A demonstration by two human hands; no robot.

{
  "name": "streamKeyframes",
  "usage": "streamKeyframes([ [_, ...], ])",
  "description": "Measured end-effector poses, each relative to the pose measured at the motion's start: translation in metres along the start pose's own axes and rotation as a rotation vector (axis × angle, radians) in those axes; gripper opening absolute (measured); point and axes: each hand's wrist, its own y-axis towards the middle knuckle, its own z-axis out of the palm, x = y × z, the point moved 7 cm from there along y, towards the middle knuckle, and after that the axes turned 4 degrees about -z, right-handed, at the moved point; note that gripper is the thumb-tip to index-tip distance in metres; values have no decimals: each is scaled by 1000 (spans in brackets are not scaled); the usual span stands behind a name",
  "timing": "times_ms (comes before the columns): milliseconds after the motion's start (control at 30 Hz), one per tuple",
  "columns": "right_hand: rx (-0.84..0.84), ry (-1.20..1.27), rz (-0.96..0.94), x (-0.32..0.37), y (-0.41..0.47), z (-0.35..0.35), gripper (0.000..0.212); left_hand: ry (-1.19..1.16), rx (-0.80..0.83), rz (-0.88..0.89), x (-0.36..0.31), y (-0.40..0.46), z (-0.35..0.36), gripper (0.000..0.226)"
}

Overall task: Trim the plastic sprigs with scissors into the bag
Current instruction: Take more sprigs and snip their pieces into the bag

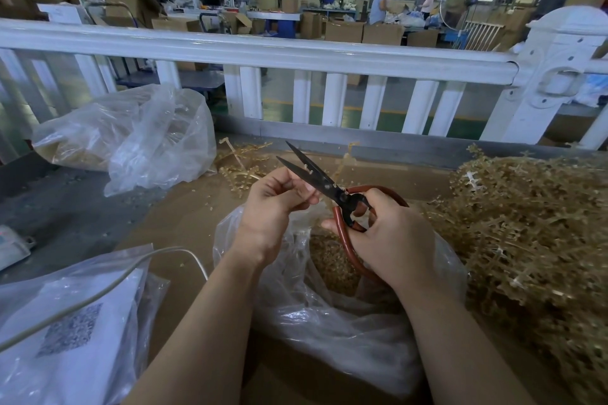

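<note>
My right hand (391,240) grips the red handles of black-bladed scissors (316,174), whose blades stand apart and point up and left. My left hand (279,197) has its fingers curled, pinching a small pale plastic piece right beside the blades. Below both hands sits an open clear plastic bag (329,312) with tan cut bits inside. A big heap of tan plastic sprigs (533,233) lies to the right. A few loose sprigs (240,161) lie behind my left hand.
A second clear bag (131,138) with tan pieces sits at the far left. A bagged white sheet (72,332) with a cable (98,293) over it lies near left. A white railing (263,56) runs behind the cardboard-covered table (184,217).
</note>
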Motion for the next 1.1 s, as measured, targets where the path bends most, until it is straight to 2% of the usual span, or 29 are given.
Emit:
streamKeyframes([
  [100, 0, -5, 14, 0, 1, 0, 61, 42, 7, 14, -1, -1, 2, 23],
  [333, 2, -5, 25, -3, 0, 2, 54, 17, 22, 62, -6, -4, 5, 6],
  [567, 4, 8, 31, -3, 0, 3, 58, 33, 1, 115, -11, -5, 5, 13],
  [1100, 14, 36, 5, -2, 1, 4, 66, 19, -22, 99, -13, -4, 5, 18],
])
